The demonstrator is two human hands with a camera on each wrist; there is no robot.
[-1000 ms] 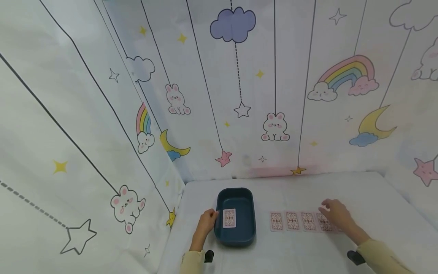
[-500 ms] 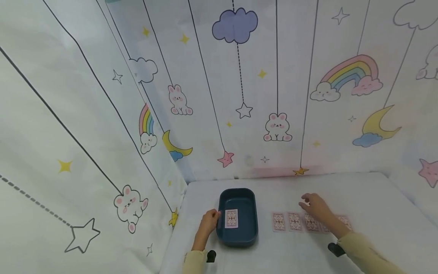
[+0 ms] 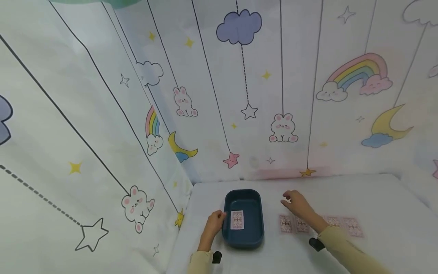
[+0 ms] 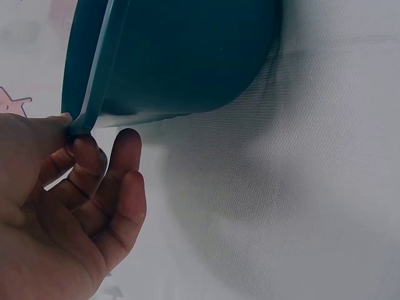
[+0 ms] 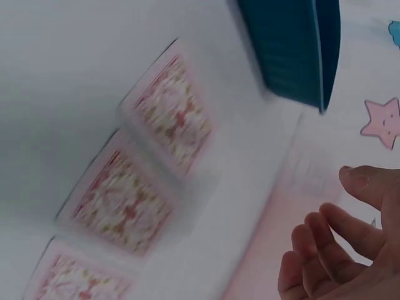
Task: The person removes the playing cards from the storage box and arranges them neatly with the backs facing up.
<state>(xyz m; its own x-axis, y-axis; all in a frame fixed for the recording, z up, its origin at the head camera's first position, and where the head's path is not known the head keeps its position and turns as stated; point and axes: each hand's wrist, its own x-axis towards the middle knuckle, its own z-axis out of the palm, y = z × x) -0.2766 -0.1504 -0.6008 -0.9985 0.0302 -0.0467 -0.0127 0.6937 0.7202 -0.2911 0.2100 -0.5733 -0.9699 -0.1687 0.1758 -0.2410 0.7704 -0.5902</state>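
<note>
Head camera looks forward-down; close wrist cameras share the tray (image 4: 178,53)

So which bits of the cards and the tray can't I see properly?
- Head view: the fronts of the row of cards and the lone card in the tray; they lie back up.
- Head view: part of the row's middle, behind the right forearm.
- Right wrist view: the lowest card, cut off by the bottom edge; the backs' patterns are blurred.
- Left wrist view: most of the tray's inside, hidden by its wall and the top edge.

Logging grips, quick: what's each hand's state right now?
Left hand: closed, pinching the tray by its rim.
Right hand: open, holding nothing.
</note>
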